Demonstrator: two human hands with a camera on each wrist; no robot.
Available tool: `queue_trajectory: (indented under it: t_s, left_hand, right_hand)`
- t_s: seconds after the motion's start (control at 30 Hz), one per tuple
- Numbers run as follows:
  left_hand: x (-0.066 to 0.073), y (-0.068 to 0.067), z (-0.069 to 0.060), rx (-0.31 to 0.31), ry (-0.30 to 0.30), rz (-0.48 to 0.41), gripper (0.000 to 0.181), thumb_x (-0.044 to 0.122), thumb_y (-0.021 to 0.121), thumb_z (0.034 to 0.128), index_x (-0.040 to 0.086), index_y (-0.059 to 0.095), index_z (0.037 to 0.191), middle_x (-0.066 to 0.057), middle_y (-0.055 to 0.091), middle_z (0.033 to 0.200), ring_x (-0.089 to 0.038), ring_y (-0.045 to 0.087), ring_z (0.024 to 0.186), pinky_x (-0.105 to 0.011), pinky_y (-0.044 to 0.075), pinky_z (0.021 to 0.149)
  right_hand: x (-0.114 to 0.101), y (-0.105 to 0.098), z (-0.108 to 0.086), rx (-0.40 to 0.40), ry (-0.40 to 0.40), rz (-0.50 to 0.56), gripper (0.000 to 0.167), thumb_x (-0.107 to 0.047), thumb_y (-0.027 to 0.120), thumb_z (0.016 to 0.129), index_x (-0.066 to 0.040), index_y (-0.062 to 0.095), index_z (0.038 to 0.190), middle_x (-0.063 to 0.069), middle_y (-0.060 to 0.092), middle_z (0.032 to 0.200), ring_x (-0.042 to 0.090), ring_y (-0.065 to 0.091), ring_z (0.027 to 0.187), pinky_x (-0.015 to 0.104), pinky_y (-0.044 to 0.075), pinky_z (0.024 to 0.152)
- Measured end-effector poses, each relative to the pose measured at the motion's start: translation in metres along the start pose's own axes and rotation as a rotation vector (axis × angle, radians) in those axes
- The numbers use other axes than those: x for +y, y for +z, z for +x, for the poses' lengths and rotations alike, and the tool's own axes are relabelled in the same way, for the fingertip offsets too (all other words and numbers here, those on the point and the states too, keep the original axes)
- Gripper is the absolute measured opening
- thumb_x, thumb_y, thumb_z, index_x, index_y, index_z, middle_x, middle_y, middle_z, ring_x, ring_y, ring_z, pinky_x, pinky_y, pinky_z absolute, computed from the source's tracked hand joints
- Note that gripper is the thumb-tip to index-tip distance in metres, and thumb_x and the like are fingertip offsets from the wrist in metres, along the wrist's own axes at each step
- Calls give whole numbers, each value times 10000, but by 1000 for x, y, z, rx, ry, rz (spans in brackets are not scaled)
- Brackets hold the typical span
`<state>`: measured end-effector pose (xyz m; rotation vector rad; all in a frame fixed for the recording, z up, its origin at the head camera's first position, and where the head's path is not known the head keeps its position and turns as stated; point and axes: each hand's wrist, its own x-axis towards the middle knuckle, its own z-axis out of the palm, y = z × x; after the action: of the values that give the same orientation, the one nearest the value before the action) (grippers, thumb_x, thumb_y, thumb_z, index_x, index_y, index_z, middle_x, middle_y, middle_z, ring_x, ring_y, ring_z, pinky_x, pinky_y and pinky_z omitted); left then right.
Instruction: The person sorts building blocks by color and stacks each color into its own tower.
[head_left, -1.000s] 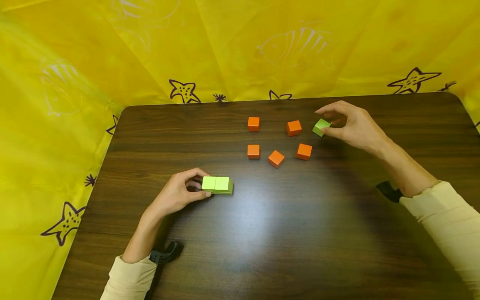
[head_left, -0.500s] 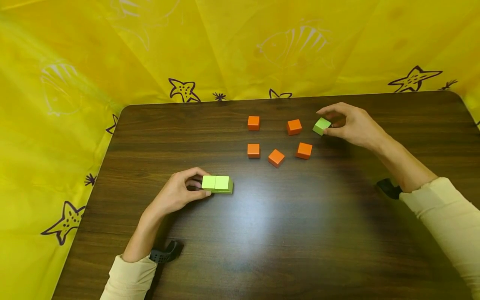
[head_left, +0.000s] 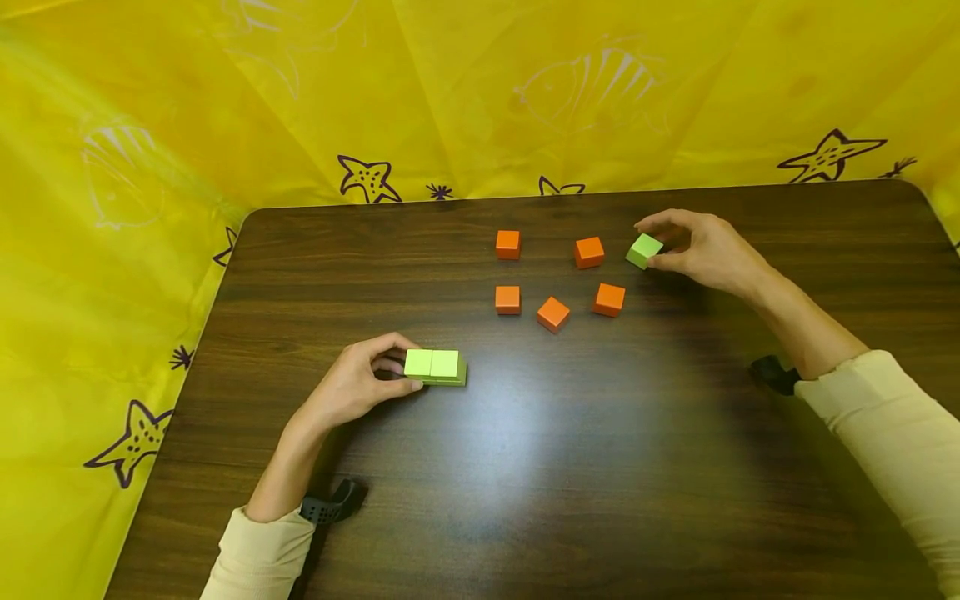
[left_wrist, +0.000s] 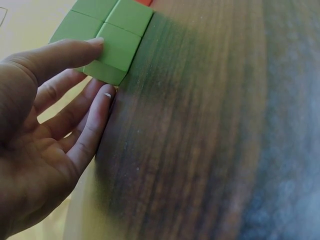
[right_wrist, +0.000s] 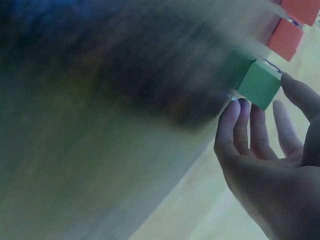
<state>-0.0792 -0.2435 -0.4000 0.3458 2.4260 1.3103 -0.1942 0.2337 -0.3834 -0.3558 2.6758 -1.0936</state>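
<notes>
My left hand (head_left: 352, 383) is the one closer in, thumb (left_wrist: 70, 53) and fingers (left_wrist: 92, 129) bent into a C, left forearm (head_left: 283, 467) slanting inward. My right hand (head_left: 708, 252)'s way farther out, also kinda C-shaped, right forearm (head_left: 808, 321) on a diagonal.

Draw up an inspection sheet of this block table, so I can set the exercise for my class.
Surface: dark wood-grain table, reflecting light near the middle.
Job's things: green stack, its side two blocks by two in the left wrist view; lone green block, apart from it.
Clutter: five orange blocks, standing separately.
Grippers: left hand holds the stack's left end; right hand is at the lone block, grip unclear. Black bands at both wrists.
Cables: nothing seen.
Surroundings: patterned yellow cloth behind and beside the table.
</notes>
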Motion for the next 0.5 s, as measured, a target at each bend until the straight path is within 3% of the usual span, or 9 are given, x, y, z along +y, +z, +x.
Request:
queue_trajectory:
  t_s: [0.23,0.5]
  left_hand:
    - [0,0,1,-1,-6,-2,350,43,830,799,113,682,1108,-93,680,1068,-213,670,915,-307,571,800]
    - [0,0,0,-1,-4,1,348,62,830,805,117,681,1114,-86,682,1069,-207,667,906,-301,567,789]
  right_hand:
    - [3,2,2,-14,24,0,501,-211,748,904,-163,579,1374,170,621,1194,273,550,896,272,432,610]
    - [5,2,4,-25,34,1,504,-228,758,898,-155,588,1367,188,643,1166,278,577,957,257,452,625]
